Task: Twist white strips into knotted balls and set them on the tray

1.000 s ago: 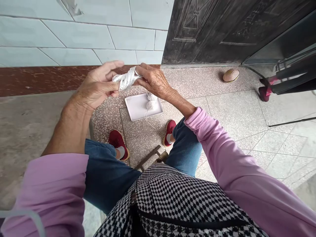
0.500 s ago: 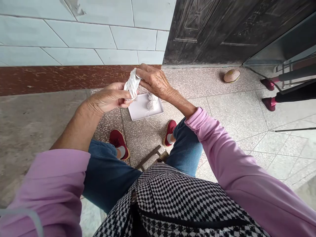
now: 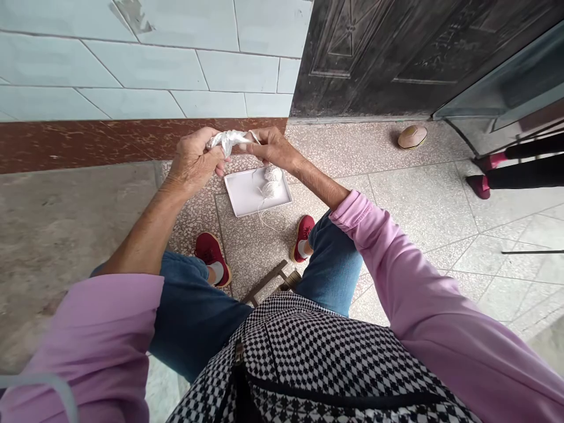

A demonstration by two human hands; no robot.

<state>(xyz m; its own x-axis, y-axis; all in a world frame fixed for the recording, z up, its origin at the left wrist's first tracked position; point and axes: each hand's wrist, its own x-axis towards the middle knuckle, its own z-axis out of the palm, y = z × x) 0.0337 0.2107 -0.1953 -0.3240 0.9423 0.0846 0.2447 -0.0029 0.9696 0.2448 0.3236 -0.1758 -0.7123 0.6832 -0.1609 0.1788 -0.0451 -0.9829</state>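
Note:
A white bundle of yarn (image 3: 228, 140), loosely twisted, is stretched sideways between my two hands in front of the wall base. My left hand (image 3: 194, 158) is closed around its left end. The fingers of my right hand (image 3: 274, 148) pinch the right end, where a loop of strand shows at the fingertips. Below them on the floor lies a shallow white tray (image 3: 244, 197). White balls of thread (image 3: 271, 189) sit at its right side, and a loose strand (image 3: 274, 221) curls over its front edge onto the floor.
A tiled wall (image 3: 154, 64) and a dark door (image 3: 361, 64) stand ahead. A round pinkish object (image 3: 412, 137) lies near the door. At right are another person's legs in dark trousers and red shoes (image 3: 479, 185). Part of a stool (image 3: 268, 282) shows between my knees.
The bundle has gone from hanging upright to lying sideways. My left hand has risen and turned over its left end, and my right hand has dropped slightly.

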